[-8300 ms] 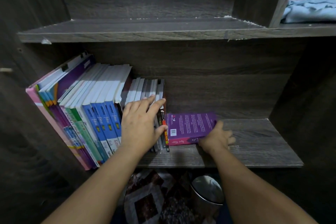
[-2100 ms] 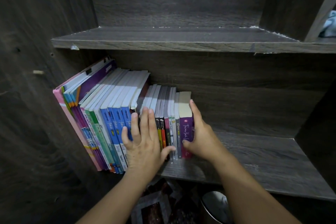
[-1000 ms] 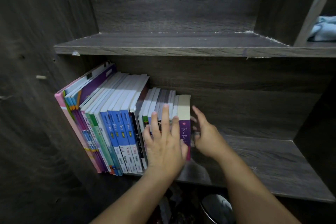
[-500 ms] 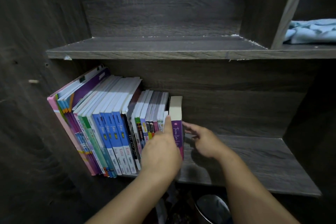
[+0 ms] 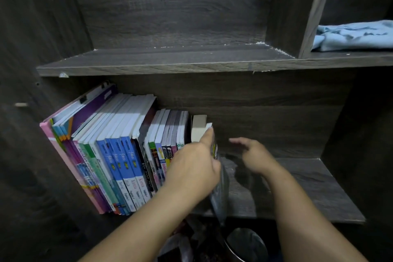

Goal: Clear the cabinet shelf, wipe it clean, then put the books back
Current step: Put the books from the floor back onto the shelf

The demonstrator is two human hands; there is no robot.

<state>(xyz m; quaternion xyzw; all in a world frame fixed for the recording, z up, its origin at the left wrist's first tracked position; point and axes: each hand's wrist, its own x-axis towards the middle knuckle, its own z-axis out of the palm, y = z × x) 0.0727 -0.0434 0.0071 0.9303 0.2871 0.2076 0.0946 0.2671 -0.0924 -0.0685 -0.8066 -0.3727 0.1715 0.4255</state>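
Observation:
A row of books (image 5: 119, 155) stands leaning left on the lower cabinet shelf (image 5: 308, 187). At the row's right end is a purple book with a cream page edge (image 5: 198, 126). Right beside it my left hand (image 5: 193, 168) grips a thin dark-covered book (image 5: 219, 193). That book is upright and blurred, and its lower corner sticks out past the shelf's front edge. My index finger lies along its top. My right hand (image 5: 253, 155) hovers over the shelf a little to the right, with its fingers loose, and holds nothing.
The upper shelf (image 5: 170, 57) holds nothing in its left bay. A crumpled light-blue cloth (image 5: 353, 35) lies in its right bay behind a vertical divider. Below the shelf stand a round metal bin (image 5: 246, 244) and a patterned floor covering. Cabinet walls close in left and right.
A thin dark book has appeared in my left hand at the right end of the row, where that hand rested on the purple book's spine. My right hand has drawn off to the right.

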